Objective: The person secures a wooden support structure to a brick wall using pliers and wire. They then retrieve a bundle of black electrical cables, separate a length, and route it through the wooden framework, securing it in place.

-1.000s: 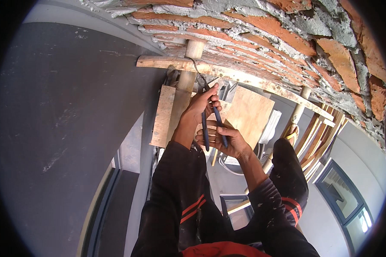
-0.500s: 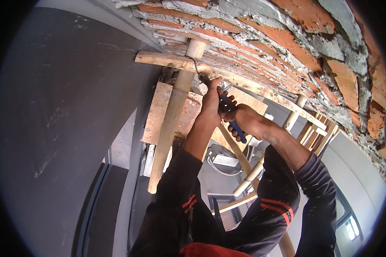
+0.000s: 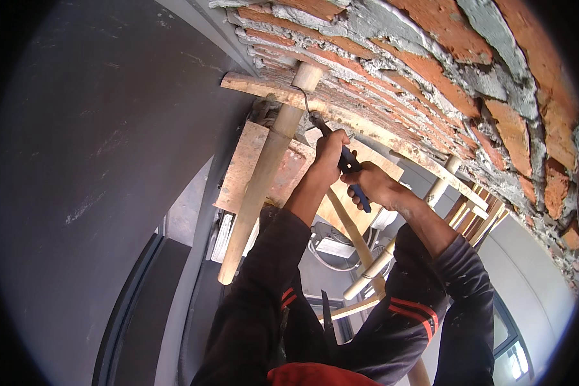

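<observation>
Dark-headed pliers with blue handles (image 3: 360,198) reach up toward the wall, held in both hands. My left hand (image 3: 331,149) is closed around them just below the head. Lower down, my right hand (image 3: 377,184) grips the handles, its thumb lying across them. The pliers' head meets the lower end of a dark wire (image 3: 305,98). That wire passes over a long wooden batten (image 3: 360,122) where it crosses a round wooden pole (image 3: 267,161). Whether the jaws are closed on the wire is too small to tell.
A rough brick wall (image 3: 424,83) rises along the upper right. To the left stands a large dark panel (image 3: 96,141). Reddish-stained boards (image 3: 243,170) lie behind the pole. Below are more round poles (image 3: 370,276) and a pale cable (image 3: 331,264). My dark-trousered legs are apart.
The view has shifted a little, so the wall and poles sit slightly farther right. My right hand is a little nearer my left on the pliers. Both hands keep their hold.
</observation>
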Demonstrator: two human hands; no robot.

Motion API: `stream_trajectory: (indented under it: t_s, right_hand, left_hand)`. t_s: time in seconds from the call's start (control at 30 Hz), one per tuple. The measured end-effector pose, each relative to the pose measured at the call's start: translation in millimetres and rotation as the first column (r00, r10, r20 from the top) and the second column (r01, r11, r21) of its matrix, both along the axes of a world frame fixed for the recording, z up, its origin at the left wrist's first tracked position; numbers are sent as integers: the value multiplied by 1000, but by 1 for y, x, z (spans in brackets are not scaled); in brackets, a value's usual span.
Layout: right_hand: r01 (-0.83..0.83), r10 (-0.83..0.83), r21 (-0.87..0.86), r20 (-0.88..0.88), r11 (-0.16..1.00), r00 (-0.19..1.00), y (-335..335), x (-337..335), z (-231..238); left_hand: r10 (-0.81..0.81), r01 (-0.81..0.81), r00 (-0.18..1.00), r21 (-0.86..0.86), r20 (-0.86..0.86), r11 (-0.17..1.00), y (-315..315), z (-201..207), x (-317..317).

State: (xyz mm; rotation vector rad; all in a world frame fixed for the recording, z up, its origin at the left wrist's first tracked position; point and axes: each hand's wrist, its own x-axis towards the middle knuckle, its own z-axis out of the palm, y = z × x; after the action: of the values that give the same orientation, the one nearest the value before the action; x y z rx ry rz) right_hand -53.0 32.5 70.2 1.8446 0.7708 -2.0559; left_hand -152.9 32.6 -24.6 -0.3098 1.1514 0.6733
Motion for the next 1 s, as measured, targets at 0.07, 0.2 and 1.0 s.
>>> stream_trajectory:
  t_s: [0.07,0.2,1.0]
  right_hand:
    - [12,-12,14,3,1000,1000,3,-5,11]
    - [-243,236,77,90,967,968,23,-15,26]
    - [-771,524,296,594,564,611,-37,-55,38]
  left_hand:
    - [31,-29,998,-31,56,999,6,9,-5]
    - [127,-123,959,-33,253,992,11,6,-11]
    - [-21,22,998,-17,65,1000,-5,9,-21]
